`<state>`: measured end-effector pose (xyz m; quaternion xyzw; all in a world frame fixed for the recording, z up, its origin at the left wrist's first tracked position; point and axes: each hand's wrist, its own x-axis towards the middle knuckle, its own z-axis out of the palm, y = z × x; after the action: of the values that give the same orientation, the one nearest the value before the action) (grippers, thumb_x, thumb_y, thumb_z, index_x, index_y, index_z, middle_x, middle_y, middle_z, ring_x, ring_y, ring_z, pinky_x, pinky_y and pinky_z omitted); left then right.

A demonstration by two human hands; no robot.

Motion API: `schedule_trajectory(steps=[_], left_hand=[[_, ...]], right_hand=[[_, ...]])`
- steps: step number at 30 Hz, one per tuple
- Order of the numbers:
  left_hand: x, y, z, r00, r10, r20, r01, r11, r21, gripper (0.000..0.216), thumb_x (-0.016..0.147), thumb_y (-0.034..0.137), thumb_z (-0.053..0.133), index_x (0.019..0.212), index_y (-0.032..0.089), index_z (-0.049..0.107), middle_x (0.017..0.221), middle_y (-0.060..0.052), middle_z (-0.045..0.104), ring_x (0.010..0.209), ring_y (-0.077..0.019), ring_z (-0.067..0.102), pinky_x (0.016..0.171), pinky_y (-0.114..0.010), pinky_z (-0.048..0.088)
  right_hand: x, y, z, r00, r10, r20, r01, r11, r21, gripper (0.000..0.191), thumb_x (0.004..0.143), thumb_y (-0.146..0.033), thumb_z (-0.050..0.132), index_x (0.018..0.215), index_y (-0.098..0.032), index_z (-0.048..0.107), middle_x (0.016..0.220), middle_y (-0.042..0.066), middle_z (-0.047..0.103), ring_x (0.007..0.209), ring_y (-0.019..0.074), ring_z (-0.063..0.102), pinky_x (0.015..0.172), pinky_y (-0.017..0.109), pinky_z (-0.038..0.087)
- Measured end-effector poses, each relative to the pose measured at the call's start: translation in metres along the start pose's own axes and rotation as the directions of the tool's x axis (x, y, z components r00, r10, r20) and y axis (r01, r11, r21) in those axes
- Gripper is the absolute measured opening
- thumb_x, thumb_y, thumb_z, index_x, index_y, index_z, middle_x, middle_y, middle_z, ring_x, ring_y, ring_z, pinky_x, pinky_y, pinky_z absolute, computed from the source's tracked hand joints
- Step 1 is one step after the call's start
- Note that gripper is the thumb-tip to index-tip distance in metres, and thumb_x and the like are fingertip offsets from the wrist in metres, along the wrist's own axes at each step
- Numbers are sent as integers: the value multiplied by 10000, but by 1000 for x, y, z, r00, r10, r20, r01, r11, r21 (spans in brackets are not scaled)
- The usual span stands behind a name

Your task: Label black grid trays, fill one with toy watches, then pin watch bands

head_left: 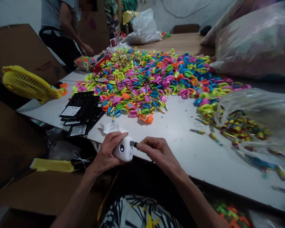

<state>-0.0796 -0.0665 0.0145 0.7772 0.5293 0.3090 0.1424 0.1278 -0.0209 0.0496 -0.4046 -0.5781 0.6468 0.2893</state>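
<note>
My left hand (109, 150) is wrapped round a small white rounded device (123, 150) with a dark round spot on its side, at the near edge of the white table (180, 139). My right hand (154, 150) is pinched on a small dark piece (134, 144) held against the device's right end. Beyond my hands a big heap of small coloured plastic rings and toy watches (152, 79) spreads over the table.
Black trays with white labels (82, 110) lie to the left, beside a yellow fan (26, 84). A clear bag of small coloured sticks (251, 126) sits on the right, large filled bags (251, 41) behind it. Another person (64, 28) works at the far left.
</note>
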Motion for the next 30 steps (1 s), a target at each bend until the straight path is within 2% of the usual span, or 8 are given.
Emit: schedule_trajectory(steps=[4, 8, 12, 17, 22, 30], left_hand=[[1, 6, -4, 995, 82, 59, -89, 988, 129, 780, 619, 183, 736, 1312, 234, 382, 1178, -84, 470, 1111, -252, 452, 964, -389, 375], [5, 11, -7, 973, 160, 165, -196, 952, 236, 739, 639, 139, 665, 1316, 201, 376, 1163, -95, 492, 1091, -250, 458, 952, -390, 362], [10, 13, -7, 944, 216, 248, -292, 898, 329, 673, 645, 138, 626, 1284, 166, 417, 1133, -113, 517, 1046, -260, 477, 920, -399, 360], [13, 17, -10, 912, 230, 339, -339, 888, 311, 698, 622, 169, 653, 1279, 150, 417, 1114, -118, 517, 1044, -271, 472, 918, -400, 354], [18, 26, -9, 860, 217, 461, -392, 860, 327, 755, 598, 173, 682, 1294, 170, 390, 1088, -107, 514, 1028, -279, 458, 888, -407, 369], [22, 28, -1, 868, 213, 448, -366, 884, 289, 700, 624, 213, 668, 1274, 185, 411, 1082, -102, 516, 1005, -259, 477, 889, -408, 370]], right_hand=[[-3, 2, -9, 998, -2, 64, 7, 997, -79, 263, 765, -335, 563, 586, -147, 518, 543, -47, 364, 518, 74, 303, 469, 223, 223], [-5, 8, -18, 992, 9, 130, 12, 986, -164, 271, 774, -345, 542, 589, -149, 513, 539, -52, 343, 513, 74, 293, 474, 228, 216], [-6, 19, -20, 992, -1, 126, 26, 980, -198, 286, 775, -356, 538, 579, -150, 505, 534, -52, 339, 512, 75, 297, 479, 227, 213], [-14, 26, -21, 989, 17, 150, 3, 991, -132, 286, 782, -376, 533, 615, -144, 527, 542, -52, 364, 512, 73, 307, 480, 223, 228], [-25, 32, -24, 989, 49, 139, -31, 991, -128, 287, 770, -381, 543, 610, -144, 524, 533, -50, 371, 499, 70, 305, 461, 218, 213], [-35, 35, -25, 993, 85, 78, -80, 995, -67, 316, 774, -412, 543, 605, -147, 512, 512, -58, 335, 477, 66, 274, 439, 217, 178]])
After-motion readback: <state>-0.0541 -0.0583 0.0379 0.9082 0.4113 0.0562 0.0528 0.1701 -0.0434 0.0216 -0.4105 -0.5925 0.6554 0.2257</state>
